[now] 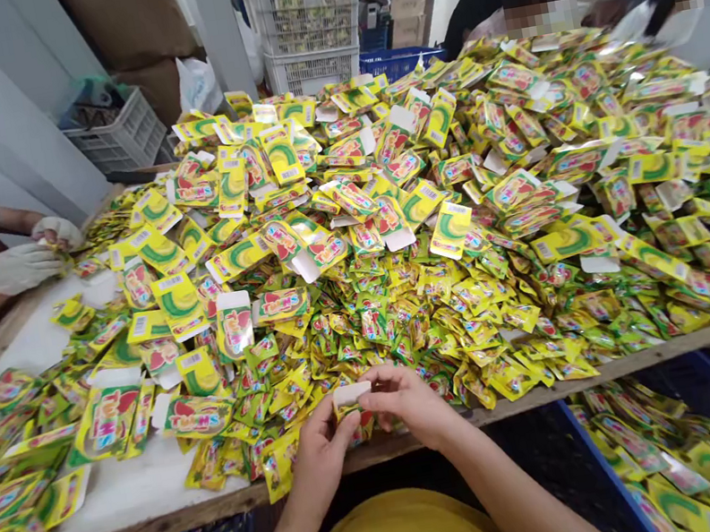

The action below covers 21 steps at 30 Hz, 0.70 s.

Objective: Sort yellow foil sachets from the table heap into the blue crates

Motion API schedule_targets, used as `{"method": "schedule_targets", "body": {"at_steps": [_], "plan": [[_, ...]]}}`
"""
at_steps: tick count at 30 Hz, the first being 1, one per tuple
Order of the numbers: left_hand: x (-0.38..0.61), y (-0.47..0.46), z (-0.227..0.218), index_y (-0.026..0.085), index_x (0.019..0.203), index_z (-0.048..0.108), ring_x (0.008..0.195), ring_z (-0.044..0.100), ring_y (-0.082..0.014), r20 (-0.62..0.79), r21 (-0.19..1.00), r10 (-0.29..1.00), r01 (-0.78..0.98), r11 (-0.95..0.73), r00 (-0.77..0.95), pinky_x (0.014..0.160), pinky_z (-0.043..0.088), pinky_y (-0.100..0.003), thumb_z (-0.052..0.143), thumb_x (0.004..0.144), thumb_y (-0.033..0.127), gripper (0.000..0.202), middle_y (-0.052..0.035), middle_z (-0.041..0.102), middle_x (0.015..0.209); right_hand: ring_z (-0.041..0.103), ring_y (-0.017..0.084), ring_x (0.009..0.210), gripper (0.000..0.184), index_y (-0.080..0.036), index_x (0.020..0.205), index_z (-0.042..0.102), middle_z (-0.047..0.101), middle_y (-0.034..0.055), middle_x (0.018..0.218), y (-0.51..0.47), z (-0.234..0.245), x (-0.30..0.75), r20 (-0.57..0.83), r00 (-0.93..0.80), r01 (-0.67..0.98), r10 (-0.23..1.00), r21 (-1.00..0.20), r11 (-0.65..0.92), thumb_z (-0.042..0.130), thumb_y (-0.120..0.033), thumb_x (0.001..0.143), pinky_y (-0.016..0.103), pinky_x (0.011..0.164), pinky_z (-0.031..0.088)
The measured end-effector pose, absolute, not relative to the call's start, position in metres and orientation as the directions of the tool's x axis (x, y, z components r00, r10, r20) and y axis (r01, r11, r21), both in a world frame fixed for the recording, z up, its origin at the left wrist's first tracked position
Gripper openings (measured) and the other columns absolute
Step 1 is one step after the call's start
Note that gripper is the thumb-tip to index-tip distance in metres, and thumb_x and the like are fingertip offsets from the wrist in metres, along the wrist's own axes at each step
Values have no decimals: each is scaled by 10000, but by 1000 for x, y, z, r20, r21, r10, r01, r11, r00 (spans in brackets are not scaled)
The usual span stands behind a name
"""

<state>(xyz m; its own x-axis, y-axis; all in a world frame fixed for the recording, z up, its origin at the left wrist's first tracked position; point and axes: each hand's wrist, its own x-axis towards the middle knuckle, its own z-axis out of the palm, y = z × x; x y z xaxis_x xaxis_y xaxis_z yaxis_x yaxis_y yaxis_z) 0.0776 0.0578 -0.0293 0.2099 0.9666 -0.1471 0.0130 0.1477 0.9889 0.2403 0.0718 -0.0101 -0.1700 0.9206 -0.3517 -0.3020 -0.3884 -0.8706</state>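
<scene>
A small yellow and green cardboard box (351, 393) is held between my hands at the front edge of the table, its white end flap uppermost. My left hand (321, 439) is closed around the box's left side, thumb in front. At the box's right side, the thumb and fingers of my right hand (411, 397) are closed near the flap. My hands partly hide the box's printed face. Right behind them lies a heap of small yellow and green sachets (365, 328), and beyond these are many printed flat boxes (451, 229), some with white flaps standing out.
Blue crates (604, 451) with packets stand below the table's wooden edge (527, 396). At left, a co-worker's gloved hands (21, 267) handle something small. Two other people lean in at the back right. Grey crates (306, 15) are stacked behind the heap.
</scene>
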Motion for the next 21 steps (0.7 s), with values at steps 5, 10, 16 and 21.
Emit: {"method": "schedule_targets", "body": {"at_steps": [5,10,16,21], "plan": [[66,62,-13,183,1094,697,1128,578,-237,-252,951,930,-112,289,267,1028,386,-350,573,857,374,328,-75,694,1146,519,79,503,216,-160,790,748,677,10,717,72,-15,239,-350,-189,-422,918,-815,-398,781,-260,601,201,442,457],[62,76,5,182,922,746,910,649,-195,-279,958,931,5,285,236,867,472,-273,691,723,219,210,-42,746,929,494,83,464,140,-177,723,764,633,-3,656,72,-13,222,-306,-73,-367,949,-877,-311,688,-169,606,201,383,444],[59,78,-4,185,964,732,947,655,-195,-306,940,937,-102,325,167,849,499,-275,713,723,276,258,-64,738,1005,528,84,534,179,-205,831,780,611,8,762,73,-8,220,-217,-90,-300,972,-925,-235,715,-283,683,200,429,485],[57,73,-19,204,902,758,944,664,-207,-87,990,996,113,82,38,922,492,-329,720,738,308,198,-58,750,975,568,94,521,210,-184,763,765,626,6,718,77,-6,224,-211,-100,-239,972,-943,-230,767,-375,676,220,459,514]]}}
